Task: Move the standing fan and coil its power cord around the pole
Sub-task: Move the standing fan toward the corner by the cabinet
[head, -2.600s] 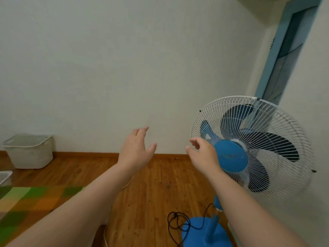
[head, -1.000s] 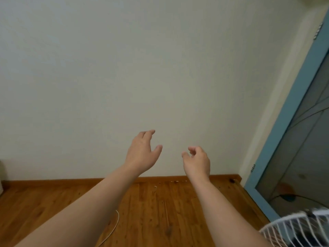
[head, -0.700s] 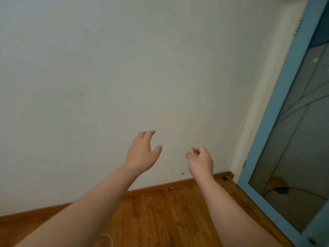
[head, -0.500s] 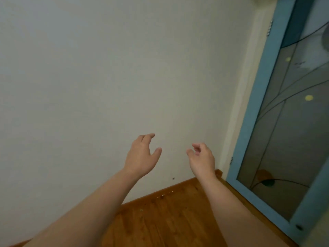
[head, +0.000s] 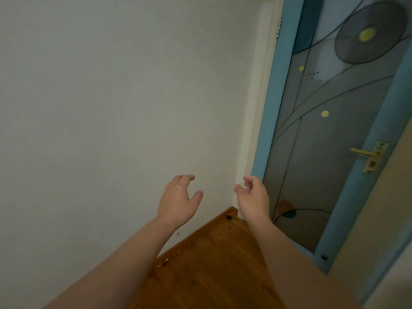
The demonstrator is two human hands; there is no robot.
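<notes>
The standing fan and its power cord are out of view at this moment. My left hand (head: 178,200) is held out in front of me at mid-frame, fingers apart and curved, holding nothing. My right hand (head: 253,197) hovers a short way to its right, fingers loosely curled and empty. Both hands hang in the air in front of the room's corner, touching nothing.
A plain white wall (head: 111,108) fills the left and centre. A blue-framed door (head: 274,108) with patterned grey glass and a brass handle (head: 367,153) stands at the right. Wooden floor (head: 211,268) and a skirting board meet in the corner below my hands.
The view has swung up and to the right: the fan, its base and the cord dropped out of frame and the door came in. Both hands kept their open pose.
</notes>
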